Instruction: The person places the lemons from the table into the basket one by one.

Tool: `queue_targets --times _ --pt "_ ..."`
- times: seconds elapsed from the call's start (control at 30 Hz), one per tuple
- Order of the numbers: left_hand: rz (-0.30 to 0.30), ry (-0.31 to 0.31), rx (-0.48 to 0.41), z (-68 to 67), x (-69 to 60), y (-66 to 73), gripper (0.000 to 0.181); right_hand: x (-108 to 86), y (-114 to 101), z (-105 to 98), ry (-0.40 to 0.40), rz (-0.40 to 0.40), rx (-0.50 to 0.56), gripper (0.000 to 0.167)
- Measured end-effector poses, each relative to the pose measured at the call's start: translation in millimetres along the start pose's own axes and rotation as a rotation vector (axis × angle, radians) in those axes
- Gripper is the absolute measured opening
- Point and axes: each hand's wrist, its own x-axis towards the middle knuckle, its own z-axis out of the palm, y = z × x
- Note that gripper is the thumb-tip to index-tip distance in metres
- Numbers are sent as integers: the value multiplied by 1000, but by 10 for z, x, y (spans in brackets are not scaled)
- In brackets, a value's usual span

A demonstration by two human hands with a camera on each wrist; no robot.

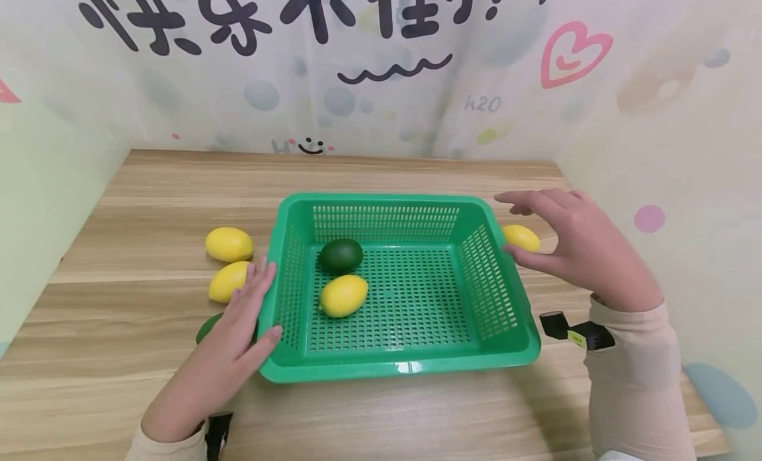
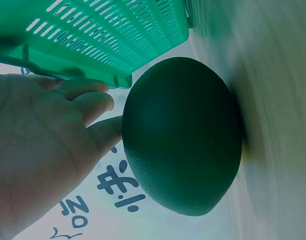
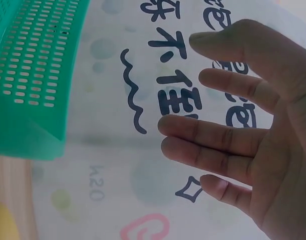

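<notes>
on the wooden table (image 1: 411, 415), the green basket (image 1: 399, 374) lies with its long axis running left to right. the left wrist view shows whole a dark green fruit (image 2: 183, 137) that the head view mostly hides. the left hand (image 1: 234, 336) rests straight-fingered against the basket's left rim; the right hand (image 1: 571, 241), wide and holding nothing, hovers beside the right rim.

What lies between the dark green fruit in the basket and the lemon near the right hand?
The green basket's bare floor and right wall, in the head view.
</notes>
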Motion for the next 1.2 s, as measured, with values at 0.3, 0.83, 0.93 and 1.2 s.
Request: queue_targets --times 0.3,0.83,0.93,1.2 --pt "8 3 6 -7 1 -6 78 -54 62 -17 -30 58 -31 68" --pt "-22 -12 -3 -10 -11 9 77 -186 211 28 -56 180 -12 63" --pt "-26 -14 -1 -13 -14 12 77 -204 233 40 -66 199 -11 62" --pt "-18 -9 1 0 -7 6 78 -225 261 75 -70 242 -5 60"
